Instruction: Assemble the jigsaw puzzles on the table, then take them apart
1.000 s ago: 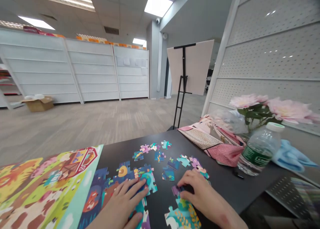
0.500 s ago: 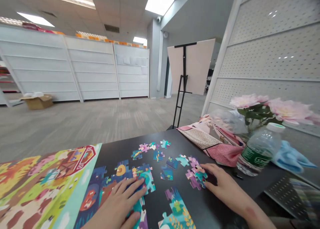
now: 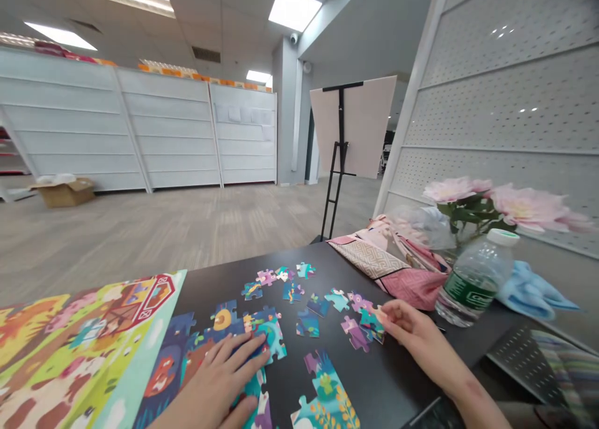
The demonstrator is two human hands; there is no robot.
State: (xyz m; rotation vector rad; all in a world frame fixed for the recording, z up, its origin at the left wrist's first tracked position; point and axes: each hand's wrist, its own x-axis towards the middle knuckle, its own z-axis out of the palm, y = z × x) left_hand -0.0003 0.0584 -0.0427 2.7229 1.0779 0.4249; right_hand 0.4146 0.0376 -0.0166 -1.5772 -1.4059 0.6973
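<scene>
Left hand lies flat, fingers spread, pressing down on an assembled jigsaw section on a black table. The section runs under the palm and out past the fingertips, and more of it shows below the hand, near the thumb. Right hand is raised slightly, with thumb and index finger pinched on a small teal jigsaw piece, right at the edge of a loose cluster of purple and teal pieces.

Straight ahead of both hands, loose jigsaw pieces lie scattered and apart from each other. Another joined chunk of puzzle sits just below the right hand, between the two hands. Left of the left hand, a colourful farm-scene picture sheet lies on the table, its edge beside the assembled section.

Right of the right hand is a plastic water bottle lying on its side or tilted, can't tell which, with a blue cloth beside it. Beyond the right hand are a pink patterned fabric bag and pink peonies. Far ahead of the hands, an easel stands on the carpet.
</scene>
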